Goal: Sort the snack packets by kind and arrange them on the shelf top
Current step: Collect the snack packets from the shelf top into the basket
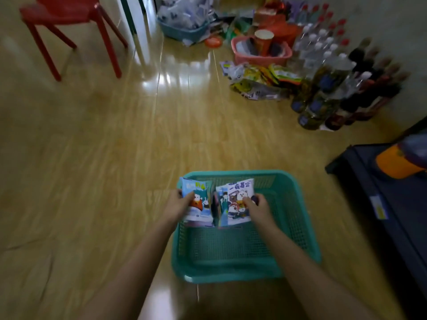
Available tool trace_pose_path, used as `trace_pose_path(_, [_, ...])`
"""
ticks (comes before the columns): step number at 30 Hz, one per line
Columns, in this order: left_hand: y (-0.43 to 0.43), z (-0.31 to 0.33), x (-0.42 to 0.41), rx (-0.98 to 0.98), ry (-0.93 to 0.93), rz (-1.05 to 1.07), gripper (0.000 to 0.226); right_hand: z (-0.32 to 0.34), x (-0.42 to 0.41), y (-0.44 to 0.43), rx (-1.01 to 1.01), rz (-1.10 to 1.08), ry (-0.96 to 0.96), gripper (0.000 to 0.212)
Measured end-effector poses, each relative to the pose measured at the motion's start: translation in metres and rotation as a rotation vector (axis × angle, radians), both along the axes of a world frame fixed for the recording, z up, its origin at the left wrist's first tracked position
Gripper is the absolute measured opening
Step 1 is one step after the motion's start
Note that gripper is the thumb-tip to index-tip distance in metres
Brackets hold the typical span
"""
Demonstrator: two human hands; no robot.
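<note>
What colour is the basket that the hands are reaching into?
Teal green; the basket shows best in the head view.

I see a floor (111, 158) of wood-grain planks, glossy enough to mirror bright light. The teal basket (231, 272) looks like smooth plastic with fine mesh walls. The snack packets (235, 211) are shiny printed film. The red chair (64, 15) is smooth plastic, and the dark shelf (392, 204) looks matt.
</note>
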State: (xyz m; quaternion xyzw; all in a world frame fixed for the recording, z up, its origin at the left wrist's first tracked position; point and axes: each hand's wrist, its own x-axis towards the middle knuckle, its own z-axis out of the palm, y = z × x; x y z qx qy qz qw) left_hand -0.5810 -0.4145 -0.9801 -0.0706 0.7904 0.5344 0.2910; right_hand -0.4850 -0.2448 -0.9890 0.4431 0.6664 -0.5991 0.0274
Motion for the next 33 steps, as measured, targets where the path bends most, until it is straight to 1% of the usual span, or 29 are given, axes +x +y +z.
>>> trace_pose_path(3, [0.002,-0.046,-0.01,-0.036,0.021,0.0,0.017,-0.037,-0.006,0.002,0.027,0.039,-0.019,0.032])
trace_pose_path(5, [0.001,-0.068,-0.015,-0.071,0.032,-0.008,0.024,-0.048,-0.012,0.003,0.053,0.034,-0.017,0.035])
trace_pose_path(7, [0.003,-0.077,-0.017,-0.107,0.046,0.007,0.024,-0.051,-0.016,0.004,0.089,0.023,-0.017,0.037])
trace_pose_path(9, [0.007,-0.076,-0.017,-0.16,0.097,0.003,0.022,-0.052,-0.019,0.006,0.13,0.016,-0.044,0.037])
trace_pose_path(11, [0.009,-0.074,-0.018,-0.266,0.172,-0.045,0.025,-0.054,-0.019,0.007,0.193,0.012,-0.085,0.036])
trace_pose_path(15, [0.007,-0.073,-0.014,-0.453,0.28,-0.124,0.029,-0.061,-0.015,0.009,0.323,0.069,-0.157,0.029])
trace_pose_path(18, [0.006,-0.069,-0.011,-0.531,0.337,-0.172,0.029,-0.058,-0.013,0.013,0.366,0.12,-0.175,0.031])
trace_pose_path(20, [0.003,-0.052,-0.009,-0.568,0.369,-0.236,0.035,-0.041,-0.007,0.018,0.373,0.146,-0.189,0.034])
trace_pose_path(21, [0.001,-0.037,-0.007,-0.569,0.377,-0.262,0.037,-0.025,-0.003,0.021,0.376,0.165,-0.194,0.036])
trace_pose_path(23, [-0.005,0.008,-0.003,-0.569,0.366,-0.298,0.034,0.021,0.01,0.027,0.381,0.192,-0.196,0.033])
trace_pose_path(26, [-0.014,0.105,0.003,-0.593,0.366,-0.336,0.029,0.115,0.029,0.036,0.384,0.208,-0.169,0.024])
trace_pose_path(29, [-0.013,0.227,0.008,-0.587,0.403,-0.413,0.026,0.239,0.048,0.044,0.409,0.222,-0.127,0.02])
trace_pose_path(33, [0.005,0.4,0.019,-0.524,0.48,-0.48,0.021,0.427,0.072,0.063,0.594,0.258,-0.055,0.017])
